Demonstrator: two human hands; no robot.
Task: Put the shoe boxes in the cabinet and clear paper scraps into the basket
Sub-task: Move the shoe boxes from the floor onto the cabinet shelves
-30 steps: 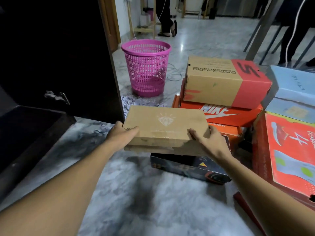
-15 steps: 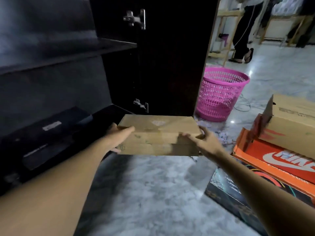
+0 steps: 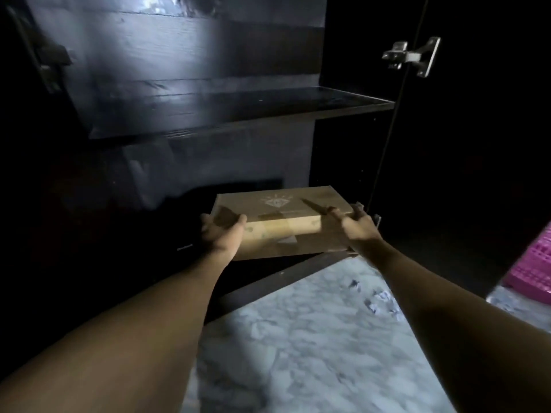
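Cabinet (image 3: pixel 179 55) interior dark; we cannot read its floor. Our left hand (image 3: pixel 222 232) and right hand (image 3: pixel 356 226) clasp the shoe box (image 3: pixel 283 225) by its ends, at the lower opening's front edge, under the shelf (image 3: pixel 238 110). Basket (image 3: pixel 533 263) cut off right.

The head camera is looking forward and down from close in front of the cabinet (image 3: pixel 208 114), facing its open lower compartment, the floor (image 3: pixel 313 338) lying below.

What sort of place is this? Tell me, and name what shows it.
Probably a room in a home: a dark cabinet with a shelf and hinged door, a marbled floor with paper scraps, and a pink basket at the right edge.
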